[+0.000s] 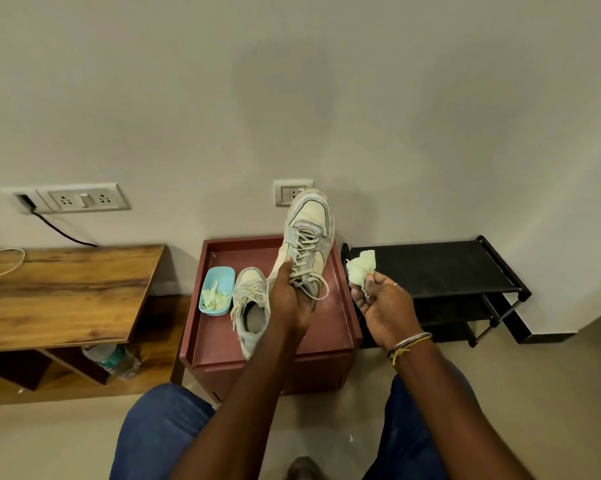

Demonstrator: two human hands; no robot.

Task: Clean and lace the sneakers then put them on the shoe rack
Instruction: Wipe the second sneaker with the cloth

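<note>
1. Head view: a wooden counter stands at the left against the wall. One water bottle lies on the shelf under it.
2. One black shoe rack stands at the right, just beside a maroon counter in the middle.
3. There are two pale sneakers. The raised sneaker is above the maroon counter, its long axis running away from the person. Its toe is up towards the wall and its heel is low in the left grip. It is laced, and a lace loop hangs on its right side.
4. The second sneaker lies on the maroon counter with its toe towards the wall and its laces loose. It sits between the left grip and a blue dish.
5. The left grip, a bare hand, is curled round the raised sneaker's heel end, thumb on the upper.
6. The right grip is apart to the right, in front of the rack. It pinches one wadded cloth.
7. The one blue dish holds pale scraps.
</note>
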